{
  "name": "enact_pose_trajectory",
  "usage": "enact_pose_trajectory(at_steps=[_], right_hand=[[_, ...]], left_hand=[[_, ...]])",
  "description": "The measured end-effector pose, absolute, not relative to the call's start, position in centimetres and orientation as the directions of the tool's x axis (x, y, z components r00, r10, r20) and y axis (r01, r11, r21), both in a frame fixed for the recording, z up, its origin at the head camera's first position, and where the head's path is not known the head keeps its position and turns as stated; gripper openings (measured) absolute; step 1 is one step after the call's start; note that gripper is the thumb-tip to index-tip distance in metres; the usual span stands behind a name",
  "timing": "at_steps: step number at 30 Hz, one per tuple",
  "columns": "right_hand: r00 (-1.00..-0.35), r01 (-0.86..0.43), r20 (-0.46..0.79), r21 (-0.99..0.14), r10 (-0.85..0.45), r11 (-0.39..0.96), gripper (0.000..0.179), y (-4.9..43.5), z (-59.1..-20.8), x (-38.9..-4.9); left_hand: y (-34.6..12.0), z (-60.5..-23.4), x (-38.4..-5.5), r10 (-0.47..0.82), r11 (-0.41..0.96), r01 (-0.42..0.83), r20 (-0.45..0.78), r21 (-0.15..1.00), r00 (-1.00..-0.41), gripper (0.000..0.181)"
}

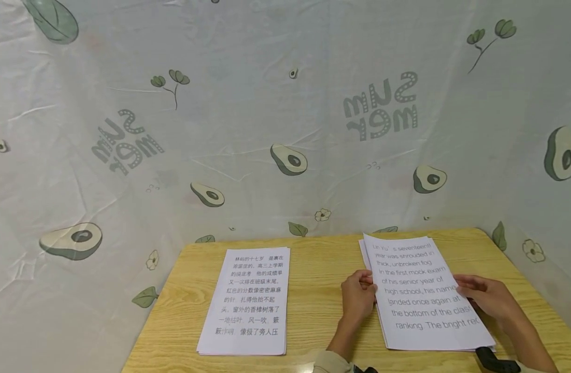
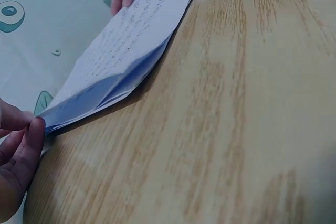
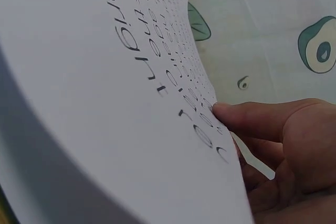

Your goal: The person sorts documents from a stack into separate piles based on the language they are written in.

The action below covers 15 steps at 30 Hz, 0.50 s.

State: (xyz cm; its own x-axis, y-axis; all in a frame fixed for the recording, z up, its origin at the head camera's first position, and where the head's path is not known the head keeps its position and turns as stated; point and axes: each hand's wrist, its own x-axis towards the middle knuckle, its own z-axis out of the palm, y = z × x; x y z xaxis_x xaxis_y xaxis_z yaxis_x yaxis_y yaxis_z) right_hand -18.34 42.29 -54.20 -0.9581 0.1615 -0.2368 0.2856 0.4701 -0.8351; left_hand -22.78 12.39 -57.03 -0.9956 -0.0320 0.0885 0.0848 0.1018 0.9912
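On the right half of the table lies a stack of white sheets (image 1: 418, 295) printed with large English text. My left hand (image 1: 359, 294) pinches the stack's left edge. In the left wrist view, the thumb and finger of the left hand (image 2: 18, 153) meet at the paper's edge, and the sheets (image 2: 118, 80) bow up with gaps between them. Along the opposite edge, my right hand (image 1: 488, 298) grips the paper. Seen from the right wrist, its thumb (image 3: 252, 116) presses the printed face of the top sheet (image 3: 105, 103), while the other fingers are partly hidden behind it.
A second stack of white sheets (image 1: 250, 305), printed with Chinese text, lies flat on the left half of the wooden table (image 1: 323, 300). Behind the table hangs a pale cloth (image 1: 248, 114) patterned with avocados, leaves and flowers.
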Motion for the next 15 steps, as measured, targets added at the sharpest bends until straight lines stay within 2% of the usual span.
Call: enact_pose_trajectory(at_steps=[7,11,15], right_hand=[[-0.958,0.285,-0.236,-0.83,0.16,0.479,0.059,42.3,-54.4,-18.5],[-0.964,0.257,-0.149,-0.729,0.219,0.634,0.053,42.1,-54.1,-17.9],[-0.963,0.244,-0.063,-0.613,0.261,0.752,0.051,41.7,-53.4,-17.1]], left_hand=[[12.1,-56.9,-22.8,-0.023,0.111,0.068,0.071,0.992,-0.997,0.028],[11.5,-56.7,-22.8,0.007,0.103,0.065,0.064,0.993,-0.998,0.027],[10.0,-56.7,-23.0,0.018,0.159,0.1,0.099,0.982,-0.995,0.027]])
